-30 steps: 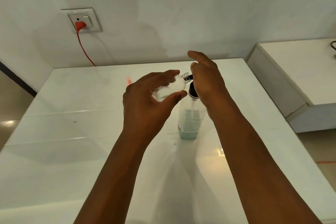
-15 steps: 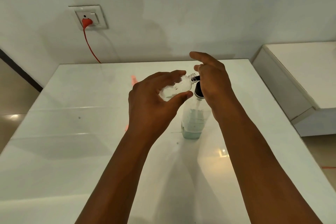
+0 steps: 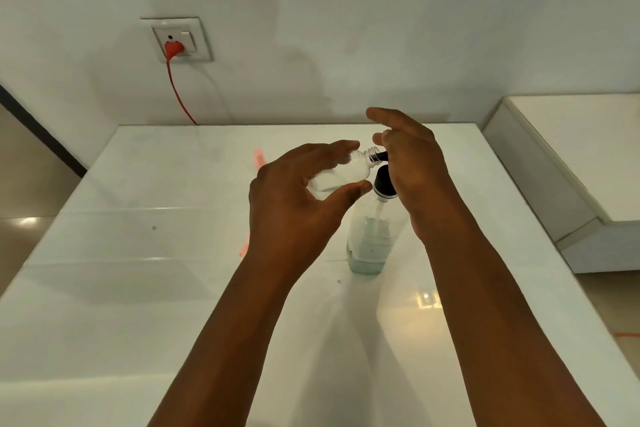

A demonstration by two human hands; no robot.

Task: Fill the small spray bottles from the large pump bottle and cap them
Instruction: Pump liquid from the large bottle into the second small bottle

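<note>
White table (image 3: 138, 288): big and shiny, with the large pump bottle standing on it.
Large pump bottle (image 3: 369, 243): see-through, upright, a little pale liquid at the bottom, black pump on top.
Left hand (image 3: 298, 204): fingers and thumb wrapped round the small bottle.
Right hand (image 3: 415, 170): rests on top of the black pump; first finger sticks out straight.
Small bottle (image 3: 341, 173): clear, tipped sideways, its open neck right at the pump's spout.
Wall socket (image 3: 178, 40): red plug in it.

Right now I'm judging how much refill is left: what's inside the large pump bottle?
The large pump bottle holds pale liquid only in its lower part, with a dip tube running down into it. The right hand covers the pump top, so nothing shows there.
</note>
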